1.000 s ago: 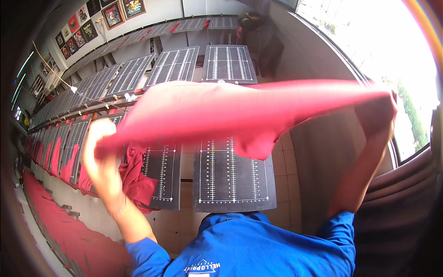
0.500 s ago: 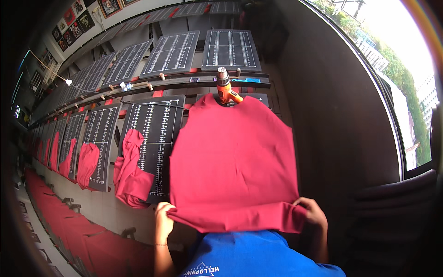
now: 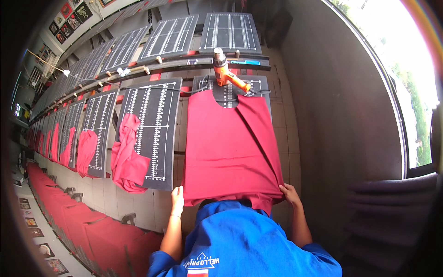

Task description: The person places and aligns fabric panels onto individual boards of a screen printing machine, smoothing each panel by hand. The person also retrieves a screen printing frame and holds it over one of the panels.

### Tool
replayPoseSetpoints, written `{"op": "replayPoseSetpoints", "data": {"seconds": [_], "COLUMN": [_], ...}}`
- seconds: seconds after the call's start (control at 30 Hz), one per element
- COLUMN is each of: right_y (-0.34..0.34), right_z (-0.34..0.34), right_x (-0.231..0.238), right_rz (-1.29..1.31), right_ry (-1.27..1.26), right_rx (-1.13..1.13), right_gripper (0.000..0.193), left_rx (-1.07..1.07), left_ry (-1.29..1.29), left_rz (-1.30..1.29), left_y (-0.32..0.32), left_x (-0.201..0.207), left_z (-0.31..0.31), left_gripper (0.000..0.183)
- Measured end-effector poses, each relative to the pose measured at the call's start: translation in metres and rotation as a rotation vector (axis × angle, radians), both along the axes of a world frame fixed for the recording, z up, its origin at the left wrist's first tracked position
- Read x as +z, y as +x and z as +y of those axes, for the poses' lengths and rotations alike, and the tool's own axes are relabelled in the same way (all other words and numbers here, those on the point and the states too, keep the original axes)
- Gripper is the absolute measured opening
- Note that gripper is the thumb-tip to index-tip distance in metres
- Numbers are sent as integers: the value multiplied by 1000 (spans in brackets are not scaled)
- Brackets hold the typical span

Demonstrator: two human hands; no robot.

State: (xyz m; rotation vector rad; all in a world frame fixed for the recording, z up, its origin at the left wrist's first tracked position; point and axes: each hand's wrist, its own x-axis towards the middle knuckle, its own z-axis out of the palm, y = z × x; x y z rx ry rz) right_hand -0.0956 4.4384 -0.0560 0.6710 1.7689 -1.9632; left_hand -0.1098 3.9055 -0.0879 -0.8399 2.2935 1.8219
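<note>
A dark-red cut shirt panel (image 3: 226,147) with a scooped neckline lies over a black ruled printing board (image 3: 263,84), whose top end shows beyond the neckline. My left hand (image 3: 177,199) is closed on the panel's near left edge. At the near right edge, the fingers of my right hand (image 3: 290,195) pinch the cloth. A long slanting crease runs from the neckline toward my right hand, and the near edge hangs loosely in folds. Beyond the neckline, an orange heat gun (image 3: 224,74) rests at the board's far end, nozzle pointing away.
To the left, a similar ruled board (image 3: 159,138) carries a crumpled red cloth (image 3: 129,159), with several more boards behind it. Wooden-pegged dark rails (image 3: 184,64) cross beyond the heat gun. A dark wall (image 3: 341,101) stands at right. Red panels (image 3: 78,217) cover boards at lower left.
Both hands have come closer together and pulled the panel toward me. It now lies lower and flatter, the near roll has opened out, and the board's far end is uncovered around the heat gun.
</note>
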Motion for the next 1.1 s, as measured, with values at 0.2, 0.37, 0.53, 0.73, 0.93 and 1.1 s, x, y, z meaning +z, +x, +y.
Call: {"op": "replayPoseSetpoints", "data": {"seconds": [0.2,0.37,0.53,0.73,0.93,1.1], "right_y": [31,78,93,-25,-71,-90], "right_z": [10,24,13,-122,-195,-164], "right_x": [9,-17,-25,78,70,50], "right_rz": [-89,-353,-386,244,682,653], "right_ry": [56,177,414,798,1061,1091], "right_rx": [62,257,215,40,437,366], "right_gripper": [12,14,13,20,24,7], "left_rx": [85,109,-124,-418,-533,-544], "left_ry": [12,-19,-304,-476,-388,-390], "left_rz": [-136,-235,-221,-76,55,71], "left_y": [41,86,103,-5,-68,-97], "left_x": [35,14,-9,90,128,131], "left_z": [-17,-12,-26,13,27,34], "left_gripper": [24,24,25,20,16,12]}}
